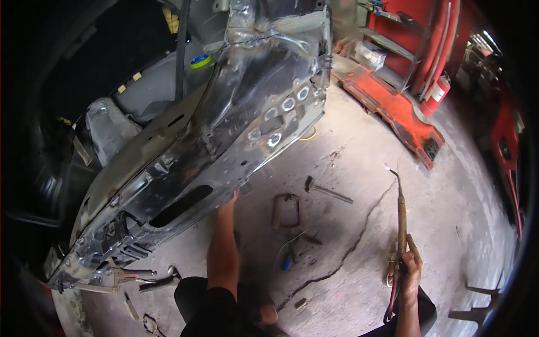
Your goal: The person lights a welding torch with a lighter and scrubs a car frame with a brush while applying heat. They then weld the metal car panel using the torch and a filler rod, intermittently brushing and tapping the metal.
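In my right hand (411,267) is a gas welding torch (402,216), its brass body upright and its bent tip glowing white at the end. Red and green hoses run down from its handle past my wrist. My left hand (236,195) reaches up to the lower edge of a bare metal car body section (224,129). Most of that hand is hidden behind the metal, and a blurred greyish block shape (246,189) shows beside it. Bright round weld marks and dark scorching cover the panel.
On the cracked concrete floor lie a hammer (331,192), a C-shaped clamp (287,210), a blue-handled tool (286,263) and locking pliers (132,275). An orange metal part (393,106) lies at the right, near a fire extinguisher (436,95). Green tape (200,61) rests inside the car.
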`<state>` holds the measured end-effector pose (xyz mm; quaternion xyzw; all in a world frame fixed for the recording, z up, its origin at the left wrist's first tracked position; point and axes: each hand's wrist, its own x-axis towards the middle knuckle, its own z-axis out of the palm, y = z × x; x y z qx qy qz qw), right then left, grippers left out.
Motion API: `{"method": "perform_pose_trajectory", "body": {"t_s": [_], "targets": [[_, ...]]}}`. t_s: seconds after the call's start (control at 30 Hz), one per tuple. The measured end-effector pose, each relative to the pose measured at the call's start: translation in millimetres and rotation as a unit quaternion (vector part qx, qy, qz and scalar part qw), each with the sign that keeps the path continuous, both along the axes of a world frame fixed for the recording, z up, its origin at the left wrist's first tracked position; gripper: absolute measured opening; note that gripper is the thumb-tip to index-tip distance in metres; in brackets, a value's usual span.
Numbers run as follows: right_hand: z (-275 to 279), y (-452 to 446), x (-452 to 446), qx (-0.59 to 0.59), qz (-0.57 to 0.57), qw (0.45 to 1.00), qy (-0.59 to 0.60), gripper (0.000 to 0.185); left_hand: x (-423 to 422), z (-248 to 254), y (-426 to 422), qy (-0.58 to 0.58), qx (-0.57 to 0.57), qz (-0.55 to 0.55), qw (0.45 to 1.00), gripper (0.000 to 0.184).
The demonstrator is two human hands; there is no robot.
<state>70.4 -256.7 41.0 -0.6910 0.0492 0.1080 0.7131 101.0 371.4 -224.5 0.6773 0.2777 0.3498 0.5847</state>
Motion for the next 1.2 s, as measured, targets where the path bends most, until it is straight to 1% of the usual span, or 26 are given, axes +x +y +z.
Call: {"method": "perform_pose_trajectory", "body": {"t_s": [0.13, 0.23, 0.33, 0.37, 0.43, 0.47, 0.53, 0.57, 0.63, 0.7, 0.73, 0.77, 0.8, 0.83, 0.87, 0.9, 0.97, 1.03, 1.1, 1.13, 1.17, 1.2], "targets": [[9, 7, -7, -0.019, 0.007, 1.000, -0.002, 0.086, 8, 8, -1, 0.006, 0.006, -0.009, 1.000, 0.053], [7, 8, -6, -0.027, 0.029, 0.999, -0.011, 0.086, 12, 19, -5, 0.031, 0.019, -0.016, 0.999, 0.055], [18, 19, -6, -0.037, 0.022, 0.999, -0.007, 0.086, 5, 24, -34, 0.069, 0.043, -0.020, 0.996, 0.057], [18, 21, -7, -0.023, 0.022, 0.999, -0.010, 0.086, -5, 24, -48, 0.069, 0.015, -0.015, 0.997, 0.058], [21, 19, -6, 0.001, 0.018, 1.000, -0.016, 0.087, -27, 31, -77, 0.024, -0.101, 0.004, 0.995, 0.059], [26, 21, -9, 0.012, 0.022, 0.999, -0.019, 0.088, -42, 34, -93, -0.058, -0.245, 0.032, 0.967, 0.053], [28, 20, -11, 0.005, 0.022, 0.999, -0.029, 0.088, -62, 14, -98, -0.097, -0.311, 0.072, 0.943, 0.053], [32, 21, -12, 0.001, 0.029, 0.999, -0.026, 0.090, -77, -6, -105, -0.099, -0.347, 0.095, 0.928, 0.053], [46, 26, -18, -0.022, 0.028, 0.999, -0.007, 0.087, -103, -38, -122, -0.039, -0.362, 0.200, 0.910, 0.061], [42, 22, -19, -0.013, 0.041, 0.999, -0.014, 0.081, -139, -74, -137, 0.210, -0.368, 0.160, 0.892, 0.067], [42, 21, -19, -0.004, 0.043, 0.999, -0.009, 0.081, -148, -89, -145, 0.267, -0.292, 0.157, 0.905, 0.066], [44, 20, -23, 0.007, 0.045, 0.999, -0.004, 0.080, -157, -102, -153, 0.325, -0.213, 0.158, 0.907, 0.065], [45, 19, -25, 0.009, 0.046, 0.999, -0.003, 0.079, -168, -118, -173, 0.320, -0.062, 0.177, 0.929, 0.060], [46, 18, -26, 0.011, 0.047, 0.999, -0.002, 0.078, -174, -122, -181, 0.315, 0.071, 0.154, 0.934, 0.054], [47, 16, -27, 0.012, 0.047, 0.999, -0.002, 0.077, -181, -125, -189, 0.308, 0.207, 0.143, 0.918, 0.048], [49, 13, -29, 0.004, 0.049, 0.999, -0.001, 0.077, -191, -122, -190, 0.308, 0.319, 0.091, 0.892, 0.041], [52, 7, -28, -0.009, 0.059, 0.998, -0.001, 0.077, -196, -108, -206, 0.341, 0.401, 0.006, 0.850, 0.032], [55, -3, -27, -0.003, 0.081, 0.996, 0.024, 0.075, -174, -90, -246, 0.405, 0.357, -0.056, 0.840, 0.027], [59, -10, -24, 0.010, 0.103, 0.994, 0.046, 0.074, -159, -113, -262, 0.469, 0.156, -0.148, 0.856, 0.030], [62, -14, -22, 0.007, 0.112, 0.992, 0.062, 0.074, -164, -117, -277, 0.494, 0.206, -0.156, 0.830, 0.030], [65, -17, -21, 0.004, 0.122, 0.990, 0.076, 0.074, -159, -109, -289, 0.487, 0.185, -0.152, 0.840, 0.031], [64, -22, -20, 0.021, 0.128, 0.988, 0.084, 0.074, -160, -170, -283, 0.442, 0.204, -0.125, 0.865, 0.030]]}}
